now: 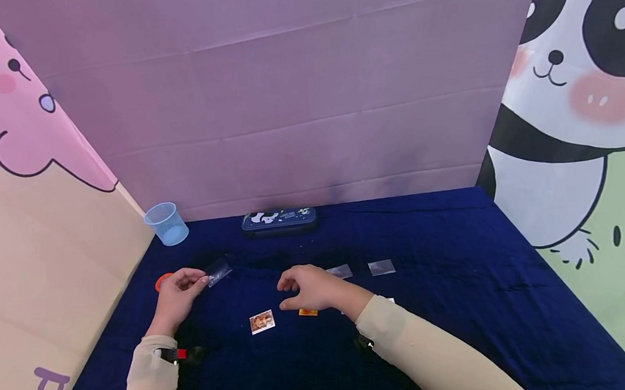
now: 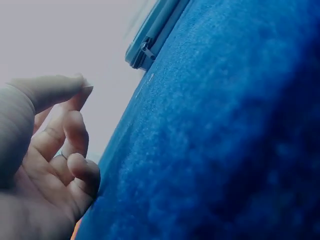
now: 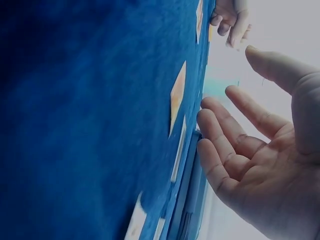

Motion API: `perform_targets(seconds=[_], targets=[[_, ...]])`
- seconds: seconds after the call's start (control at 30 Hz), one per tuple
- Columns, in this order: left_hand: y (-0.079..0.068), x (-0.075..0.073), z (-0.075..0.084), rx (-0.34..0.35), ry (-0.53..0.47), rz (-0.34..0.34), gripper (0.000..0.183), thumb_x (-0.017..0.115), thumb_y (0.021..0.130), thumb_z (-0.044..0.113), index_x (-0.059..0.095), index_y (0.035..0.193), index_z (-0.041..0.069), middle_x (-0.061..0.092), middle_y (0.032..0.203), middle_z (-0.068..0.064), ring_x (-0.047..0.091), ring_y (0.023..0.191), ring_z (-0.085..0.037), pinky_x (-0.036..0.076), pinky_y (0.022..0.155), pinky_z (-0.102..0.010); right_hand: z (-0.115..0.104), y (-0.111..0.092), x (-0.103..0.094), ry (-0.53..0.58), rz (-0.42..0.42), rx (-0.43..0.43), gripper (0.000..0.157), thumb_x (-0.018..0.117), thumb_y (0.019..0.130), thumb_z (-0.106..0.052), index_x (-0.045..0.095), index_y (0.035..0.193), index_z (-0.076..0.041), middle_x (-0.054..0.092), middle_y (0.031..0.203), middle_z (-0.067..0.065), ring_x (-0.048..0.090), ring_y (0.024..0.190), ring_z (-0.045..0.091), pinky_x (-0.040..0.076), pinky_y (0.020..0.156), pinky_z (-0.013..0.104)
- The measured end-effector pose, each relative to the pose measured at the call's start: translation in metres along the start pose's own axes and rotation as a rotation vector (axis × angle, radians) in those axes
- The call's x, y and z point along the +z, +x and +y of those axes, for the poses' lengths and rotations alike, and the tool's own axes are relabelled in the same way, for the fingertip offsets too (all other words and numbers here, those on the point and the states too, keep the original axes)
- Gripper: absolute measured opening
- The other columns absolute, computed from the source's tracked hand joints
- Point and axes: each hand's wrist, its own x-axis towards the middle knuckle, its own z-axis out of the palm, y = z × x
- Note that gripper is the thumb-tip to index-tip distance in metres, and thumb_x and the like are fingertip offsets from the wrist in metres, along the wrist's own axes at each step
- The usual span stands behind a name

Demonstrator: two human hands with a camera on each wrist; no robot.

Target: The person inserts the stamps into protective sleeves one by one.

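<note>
At the left of the dark blue cloth, my left hand (image 1: 176, 295) pinches a small clear plastic sleeve (image 1: 220, 272) between thumb and fingertips. An orange-red round thing (image 1: 161, 281) lies partly hidden behind that hand. My right hand (image 1: 312, 287) hovers over the middle with its fingers apart and loosely bent, and the right wrist view shows nothing in it. Below it is a small orange card (image 1: 308, 313), partly covered. A picture card (image 1: 262, 322) with a white border lies between the hands. Two clear sleeves (image 1: 382, 267) lie behind the right wrist, one of them partly hidden.
A blue translucent cup (image 1: 167, 226) stands at the back left corner. Against the back curtain lies a dark blue pencil case (image 1: 279, 221) with a panda print. A white card edge (image 1: 390, 300) peeks out behind the right forearm. Printed curtains (image 1: 558, 123) border the table.
</note>
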Motion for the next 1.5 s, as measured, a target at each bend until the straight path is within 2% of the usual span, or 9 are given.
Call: perform_targets(seconds=[0.2,0.5,0.83,1.1,1.37,1.5], targets=[[-0.002,-0.002,-0.003,-0.065,-0.128,0.082,0.028,0.077,0.098,0.024,0.070,0.113,0.001,0.072,0.089,0.003,0.057,0.073,-0.012,0.050,0.064,-0.024,-0.010,0.009,0.006,-0.005,-0.027,-0.040,0.035,0.084,0.091,-0.033,0.073,0.120,-0.017,0.069,0.114,-0.005,0.063,0.101,0.010,0.052,0.093,0.033],[-0.003,0.000,-0.004,-0.133,-0.202,0.128,0.026,0.079,0.097,0.025,0.071,0.111,0.005,0.070,0.084,0.006,0.056,0.070,-0.011,0.049,0.063,-0.023,-0.019,0.020,0.016,-0.026,-0.079,-0.025,0.030,0.085,0.091,-0.029,0.073,0.116,-0.018,0.068,0.107,-0.007,0.061,0.097,0.007,0.051,0.091,0.031],[-0.003,-0.001,-0.004,-0.156,-0.236,0.135,0.022,0.078,0.097,0.026,0.071,0.109,0.009,0.066,0.081,0.005,0.052,0.067,-0.012,0.046,0.061,-0.024,-0.031,0.026,0.024,-0.089,-0.084,0.036,0.025,0.085,0.091,-0.027,0.075,0.113,-0.020,0.067,0.102,-0.007,0.059,0.089,0.008,0.052,0.088,0.032],[-0.003,0.000,-0.007,-0.136,-0.275,0.116,0.026,0.079,0.097,0.020,0.069,0.111,0.002,0.067,0.080,0.006,0.051,0.063,-0.010,0.044,0.057,-0.022,-0.036,0.032,0.031,-0.122,-0.090,0.005,0.024,0.087,0.088,-0.024,0.077,0.110,-0.020,0.066,0.095,-0.009,0.058,0.085,0.006,0.049,0.084,0.029],[-0.003,0.000,-0.004,-0.137,-0.260,0.109,0.029,0.078,0.097,0.019,0.069,0.115,-0.002,0.069,0.083,0.004,0.052,0.066,-0.013,0.045,0.059,-0.023,-0.038,0.034,0.039,-0.195,-0.079,0.014,0.027,0.091,0.083,-0.022,0.078,0.106,-0.024,0.060,0.085,-0.011,0.055,0.078,0.007,0.045,0.074,0.025],[-0.004,-0.001,-0.003,-0.131,-0.237,0.098,0.029,0.078,0.098,0.020,0.069,0.116,-0.001,0.069,0.085,0.004,0.054,0.070,-0.016,0.046,0.061,-0.024,-0.036,0.035,0.039,-0.201,-0.073,0.003,0.023,0.092,0.080,-0.020,0.078,0.098,-0.025,0.060,0.081,-0.012,0.055,0.074,0.006,0.044,0.071,0.024]])
